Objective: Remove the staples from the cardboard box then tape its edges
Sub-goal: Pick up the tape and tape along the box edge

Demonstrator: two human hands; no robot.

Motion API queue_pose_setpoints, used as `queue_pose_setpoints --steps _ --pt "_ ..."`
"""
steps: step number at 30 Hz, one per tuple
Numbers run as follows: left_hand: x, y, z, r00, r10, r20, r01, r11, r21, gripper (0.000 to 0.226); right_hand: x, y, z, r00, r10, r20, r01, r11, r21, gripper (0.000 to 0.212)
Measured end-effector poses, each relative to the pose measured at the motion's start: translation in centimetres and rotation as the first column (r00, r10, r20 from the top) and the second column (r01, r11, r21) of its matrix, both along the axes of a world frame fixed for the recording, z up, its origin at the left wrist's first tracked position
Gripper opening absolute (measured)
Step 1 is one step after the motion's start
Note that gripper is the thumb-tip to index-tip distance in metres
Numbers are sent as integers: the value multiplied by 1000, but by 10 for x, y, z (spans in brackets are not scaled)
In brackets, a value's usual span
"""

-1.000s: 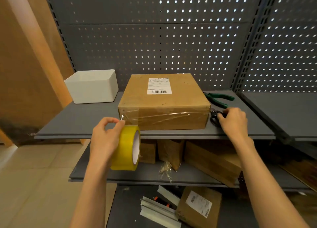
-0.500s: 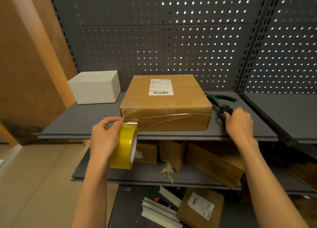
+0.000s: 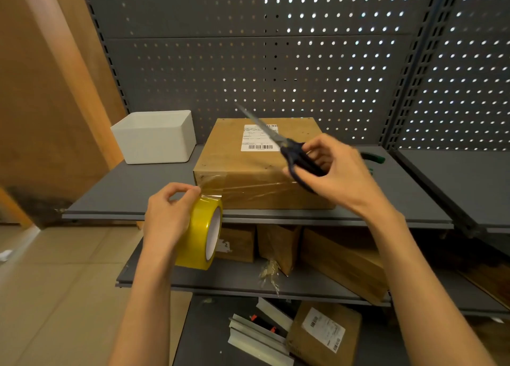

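Cardboard box (image 3: pixel 265 167) sits on upper shelf (image 3: pixel 138 189), near front edge, label up. Clear tape strip already runs along its front face, free end going to yellow tape roll (image 3: pixel 202 237). Left hand (image 3: pixel 168 216) wrapped round roll, thumb and finger pinching tape at top, guessing to hold strip taut. Right hand (image 3: pixel 335 172) has closed grip on scissors (image 3: pixel 289 150), blades together pointing up-left over box, probably lining up cut near box corner. Green-handled pliers (image 3: pixel 374 158) parked behind right hand.

Both forearms are bare to the frame's bottom edge, and the left hand (image 3: pixel 168 216) and right hand (image 3: pixel 340 172) wear no gloves.
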State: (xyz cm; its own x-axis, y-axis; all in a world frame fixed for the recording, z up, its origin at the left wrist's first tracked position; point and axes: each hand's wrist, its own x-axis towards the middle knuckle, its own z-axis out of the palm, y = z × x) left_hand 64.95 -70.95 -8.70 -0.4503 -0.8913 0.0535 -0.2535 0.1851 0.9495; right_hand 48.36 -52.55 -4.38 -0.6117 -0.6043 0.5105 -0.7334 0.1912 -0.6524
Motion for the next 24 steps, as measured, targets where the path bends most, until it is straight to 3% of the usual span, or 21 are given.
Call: queue_pose_setpoints --steps 7,15,24 --pt "-3 -3 1 1000 -13 5 13 1000 -10 10 21 -5 -5 988 144 63 -155 958 242 55" --pt "-3 0 0 997 -20 -69 22 999 28 10 14 9 -3 976 134 173 -207 818 536 65" --pt "-2 1 1 998 -10 -64 12 1000 28 9 10 -13 -12 952 146 269 -268 823 501 62"
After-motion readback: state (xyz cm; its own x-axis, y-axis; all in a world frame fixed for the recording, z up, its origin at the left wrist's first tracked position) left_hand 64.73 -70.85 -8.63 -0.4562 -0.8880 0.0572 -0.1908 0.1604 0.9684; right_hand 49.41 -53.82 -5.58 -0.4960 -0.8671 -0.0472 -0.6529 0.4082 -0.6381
